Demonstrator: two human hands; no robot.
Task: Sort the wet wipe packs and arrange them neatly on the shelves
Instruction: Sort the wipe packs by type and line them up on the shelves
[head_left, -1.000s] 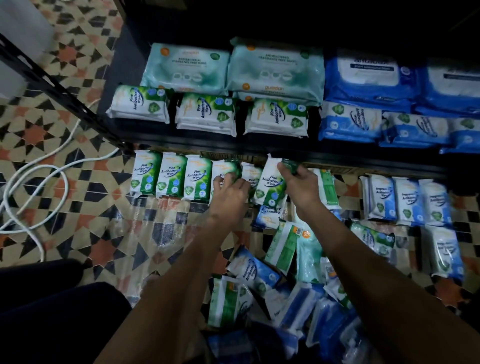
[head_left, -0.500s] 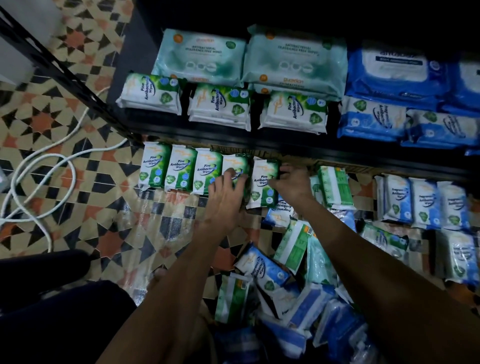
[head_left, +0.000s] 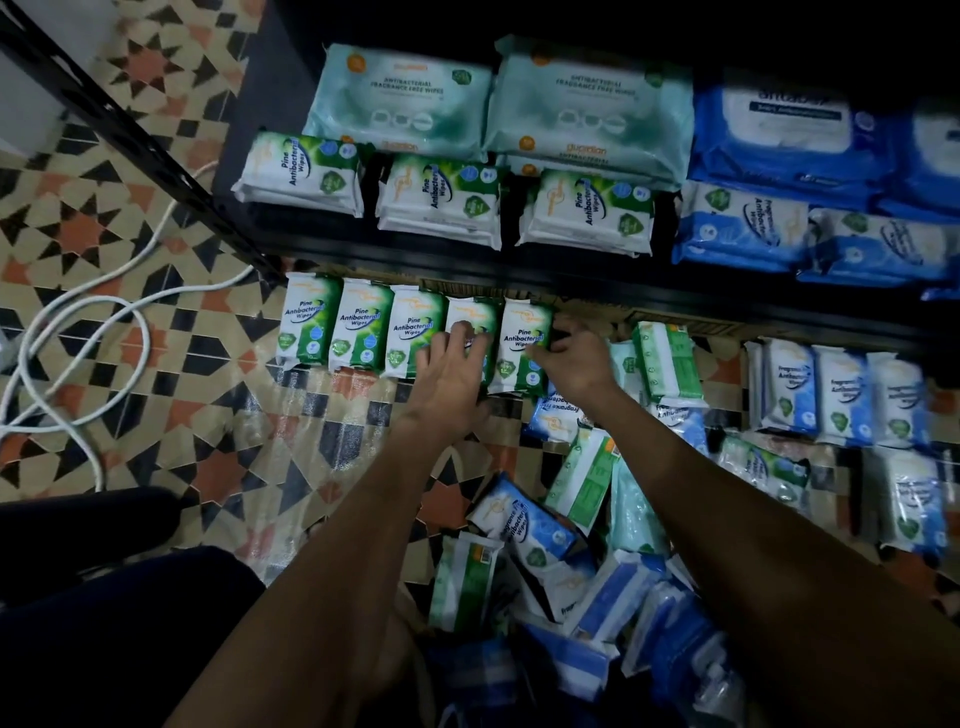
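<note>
Nearest the camera, at the lower centre of the frame, a loose heap of soft plastic wet wipe packs in blue, white and green (head_left: 545, 561) lies unsorted on the patterned floor tiles (head_left: 104, 249); one blue-and-white pack there reads "Fragrance Free". Above it, mid-frame, the left hand (head_left: 452, 371) lies with straight fingers pressed against the fourth pack of a standing row of green-and-white packs (head_left: 363, 332), its grip released, while the right hand (head_left: 576, 358) has its grip closed on the fifth green-and-white pack (head_left: 524, 343), fingers curled at its right edge. To finish this step well, I judge the left hand should brace the row so it does not topple while the right squares the new pack flush, upright, label forward. These read "Pine Antibacterial Wipes". At mid-right a row of blue-and-white upright packs (head_left: 841, 395) reads "Fragrance... Antibacterial Wipes". Farther up, on the black shelf (head_left: 467, 265), three flat stacks repeat the Pine label; behind them large pale teal packs (head_left: 400, 98) read "Antibacterial Fragrance Free Wipes" and "guardian". The big blue packs (head_left: 789, 130) at upper right are too cropped to read.
</note>
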